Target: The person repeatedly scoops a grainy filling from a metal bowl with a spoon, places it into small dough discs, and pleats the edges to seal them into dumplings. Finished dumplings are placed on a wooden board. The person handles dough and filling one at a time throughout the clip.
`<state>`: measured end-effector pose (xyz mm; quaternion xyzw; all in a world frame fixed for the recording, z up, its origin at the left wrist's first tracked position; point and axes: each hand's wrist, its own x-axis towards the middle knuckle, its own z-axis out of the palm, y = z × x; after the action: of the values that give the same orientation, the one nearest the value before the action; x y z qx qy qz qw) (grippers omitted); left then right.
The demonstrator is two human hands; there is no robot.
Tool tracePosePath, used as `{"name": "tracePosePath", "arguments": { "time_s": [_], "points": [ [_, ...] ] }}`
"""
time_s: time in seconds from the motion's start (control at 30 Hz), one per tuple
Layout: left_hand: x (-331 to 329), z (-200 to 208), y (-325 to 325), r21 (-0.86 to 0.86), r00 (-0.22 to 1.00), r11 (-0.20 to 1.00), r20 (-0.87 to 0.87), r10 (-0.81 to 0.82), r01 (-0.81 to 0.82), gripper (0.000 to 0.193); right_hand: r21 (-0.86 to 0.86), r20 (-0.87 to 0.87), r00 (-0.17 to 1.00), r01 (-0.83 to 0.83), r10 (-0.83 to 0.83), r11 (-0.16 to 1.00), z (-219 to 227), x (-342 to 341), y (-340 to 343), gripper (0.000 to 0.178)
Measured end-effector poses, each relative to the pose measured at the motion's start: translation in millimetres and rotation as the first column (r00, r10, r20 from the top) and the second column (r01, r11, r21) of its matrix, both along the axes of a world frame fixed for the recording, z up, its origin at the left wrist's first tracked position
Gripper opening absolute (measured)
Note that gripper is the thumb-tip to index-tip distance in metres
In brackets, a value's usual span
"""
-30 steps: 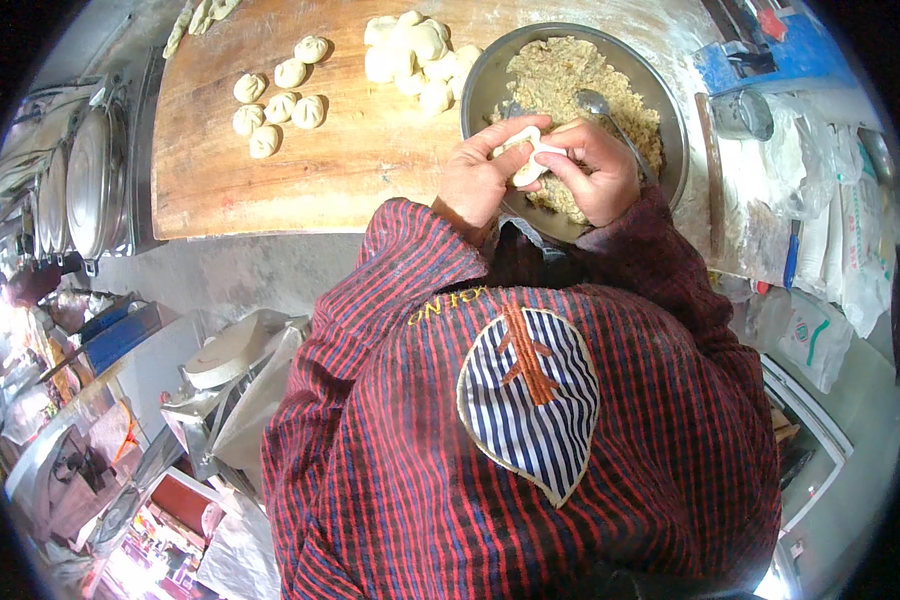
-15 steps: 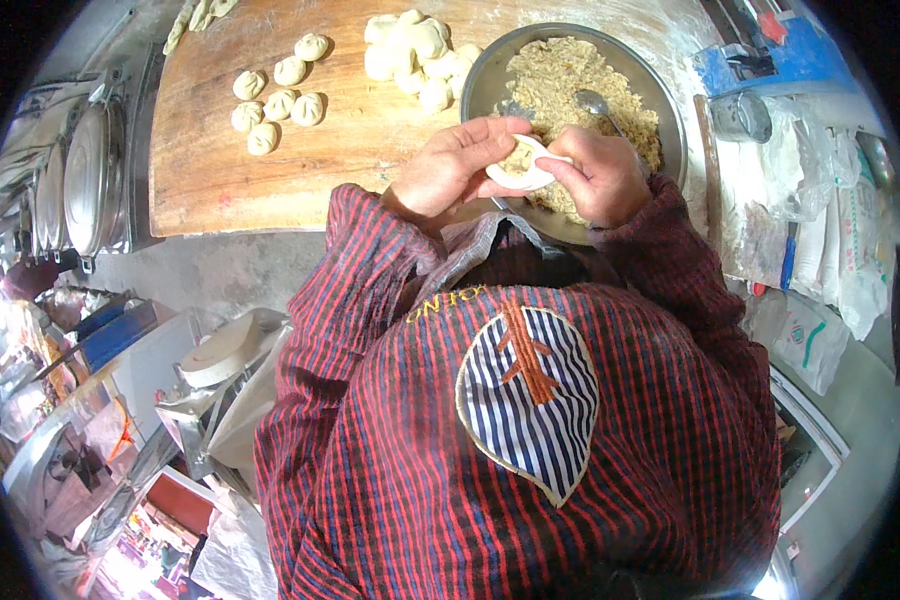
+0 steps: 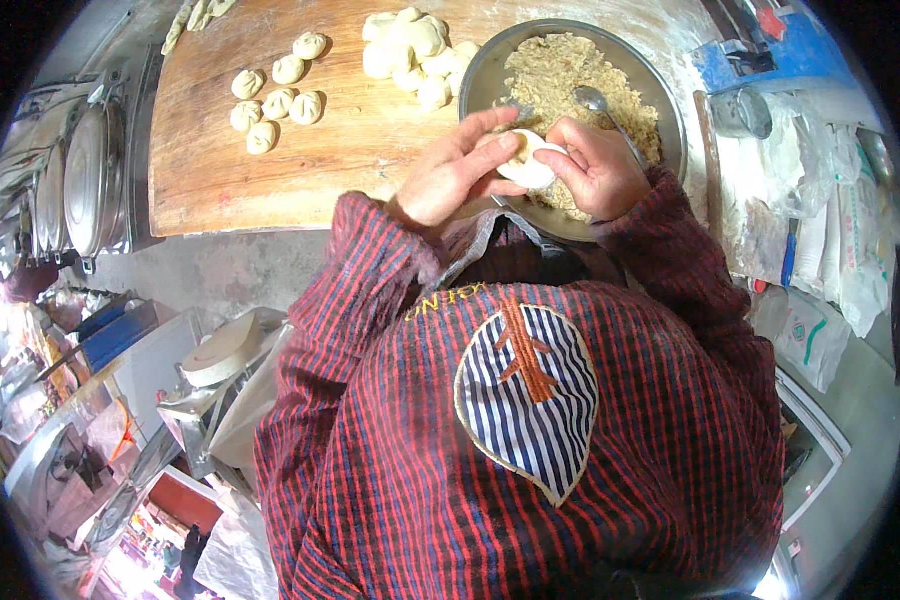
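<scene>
Between my two hands is a filled bun wrapper (image 3: 532,165), white dough gathered partly round its filling. My left hand (image 3: 455,172) cups it from the left, thumb on the near rim and index finger along the far side. My right hand (image 3: 598,168) pinches the dough's right edge between thumb and fingertips. Just beyond and beneath them sits a large metal bowl (image 3: 476,78) of pale, crumbly filling (image 3: 560,70). A metal spoon (image 3: 592,98) rests in that filling. The underside of the dough is hidden by my left fingers.
Several pleated buns (image 3: 280,103) lie on the wooden board (image 3: 370,170) at the left. A heap of dough pieces (image 3: 410,45) is beside the bowl. Plastic bags (image 3: 850,240) and a metal cup (image 3: 742,115) are at the right; round metal lids (image 3: 92,180) stand at the far left.
The wrapper has turned and its opening looks narrower. My left index finger has lifted a little, and my right fingers have shifted along the dough's edge.
</scene>
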<state>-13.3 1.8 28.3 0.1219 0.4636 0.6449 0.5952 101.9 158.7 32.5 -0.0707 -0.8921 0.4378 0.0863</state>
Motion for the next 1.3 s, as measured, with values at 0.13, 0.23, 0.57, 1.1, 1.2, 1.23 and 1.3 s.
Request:
{"name": "tracePosePath", "arguments": {
  "time_s": [0.13,0.23,0.57,1.1,1.2,1.23,1.3],
  "points": [
    [19,-9,-5,0.026,0.979,0.989,0.143,0.142,-0.147,0.036,0.265,-0.275,0.942,-0.118,0.193,0.957,-2,-4,-15,0.013],
    [14,-6,-13,-0.004,0.984,0.999,-0.177,-0.036,0.035,0.035,0.344,-0.295,0.898,-0.219,0.327,0.913,7,-8,-12,0.017],
    [19,1,-13,-0.109,0.884,0.994,-0.466,-0.034,-0.019,0.043,0.353,-0.285,0.893,-0.241,0.349,0.904,5,-15,-23,0.014],
    [23,-9,-21,-0.026,0.910,0.950,-0.298,0.288,-0.310,0.072,0.338,-0.263,0.922,-0.187,0.283,0.923,9,-27,-39,0.020],
    [14,-9,-22,-0.007,0.914,0.965,-0.323,0.247,-0.263,0.071,0.313,-0.083,0.965,-0.211,0.248,0.926,13,-35,-30,0.013],
    [10,-8,-21,-0.053,0.897,0.954,-0.360,0.257,-0.295,0.071,0.352,-0.176,0.932,-0.242,0.318,0.904,13,-37,-31,0.013],
    [6,-6,-20,-0.093,0.866,0.940,-0.428,0.258,-0.327,0.070,0.431,-0.390,0.836,-0.204,0.385,0.879,9,-41,-42,0.012]
  ]
}}
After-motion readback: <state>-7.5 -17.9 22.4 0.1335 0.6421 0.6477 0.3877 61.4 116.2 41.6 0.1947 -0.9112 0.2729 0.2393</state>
